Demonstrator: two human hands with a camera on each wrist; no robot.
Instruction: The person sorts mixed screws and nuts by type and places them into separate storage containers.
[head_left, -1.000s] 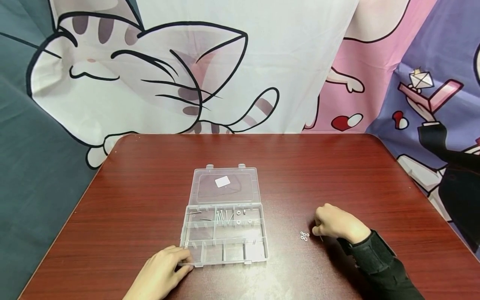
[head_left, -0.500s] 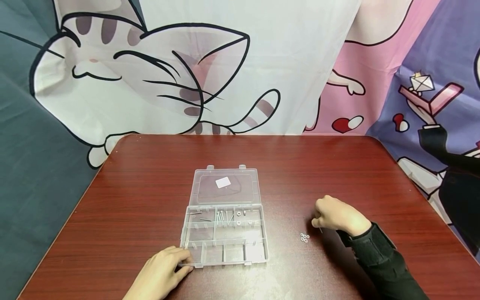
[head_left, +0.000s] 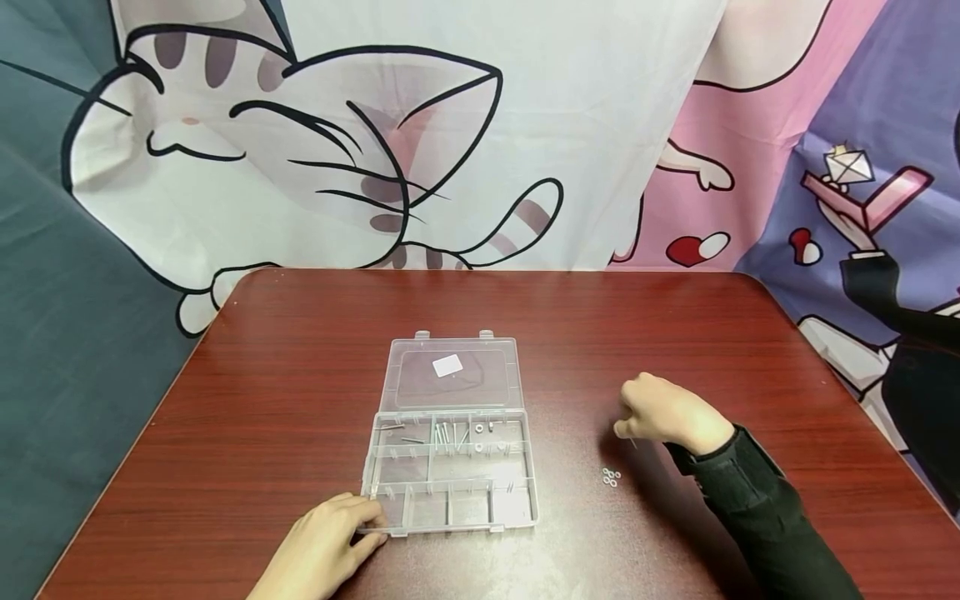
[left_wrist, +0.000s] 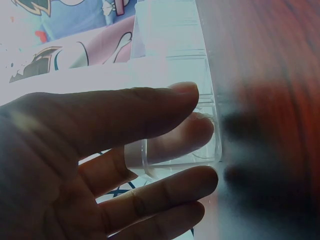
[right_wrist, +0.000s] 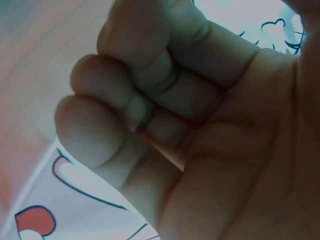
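A clear plastic compartment box (head_left: 472, 464) lies on the table with its lid (head_left: 480, 375) folded back. At its near left corner, my left hand (head_left: 322, 537) pinches the wall between thumb and fingers; the left wrist view shows that box corner (left_wrist: 215, 150) between them. My right hand (head_left: 667, 410) is over the table right of the box, fingers curled and fingertips pinching a thin metal piece (head_left: 633, 444) whose end pokes out below. Its other end is hidden by the hand. Nearer me lies a small cluster of silvery nuts (head_left: 611, 477).
Several thin screws (head_left: 450, 433) and a few small nuts (head_left: 479, 428) sit in the box's back compartments. A white label (head_left: 447, 365) is on the lid. The reddish-brown table (head_left: 247, 400) ends at a printed cloth (head_left: 585, 100) behind.
My right hand has moved away from me and slightly left, from beside the nut cluster to beyond it, with the thin metal piece. My left hand stays at the box corner.
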